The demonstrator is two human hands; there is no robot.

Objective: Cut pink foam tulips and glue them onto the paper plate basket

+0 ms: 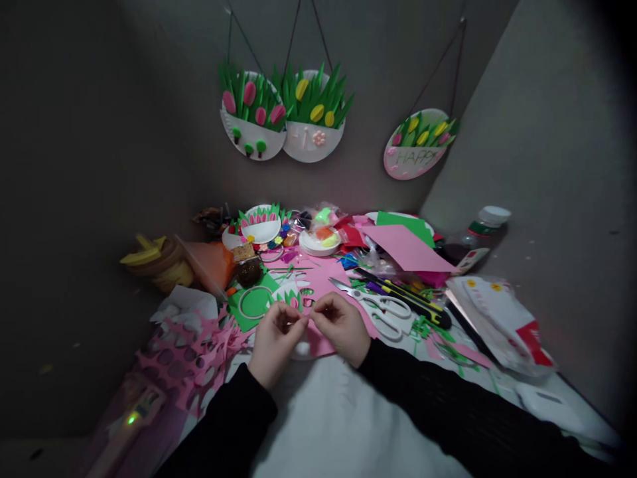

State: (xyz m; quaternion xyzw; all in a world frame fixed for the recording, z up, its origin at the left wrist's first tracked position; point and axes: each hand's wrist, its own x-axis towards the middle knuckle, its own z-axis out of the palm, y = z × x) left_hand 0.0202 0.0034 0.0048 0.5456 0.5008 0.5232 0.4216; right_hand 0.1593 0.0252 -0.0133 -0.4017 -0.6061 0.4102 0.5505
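Observation:
My left hand (277, 337) and my right hand (346, 326) meet over the middle of the table, thumbs and fingertips pinched close together. Whatever lies between the fingertips is too small and dim to make out. Just beyond them is a small paper craft with green grass and pink tulips (294, 301), partly hidden by my left hand. A pink paper sheet (331, 287) lies beneath and behind the hands. White-handled scissors (385, 309) rest right of my right hand. Left of the craft, a roll of tape (255, 303) lies on green paper (242, 317).
Pink punched paper scraps (186, 362) heap at the left. Black-and-yellow cutters (418, 304), a plastic packet (502, 318) and a bottle (472, 239) stand or lie at the right. Decorated paper plates (313, 145) hang on the wall. Pink card (405, 247) lies at the back.

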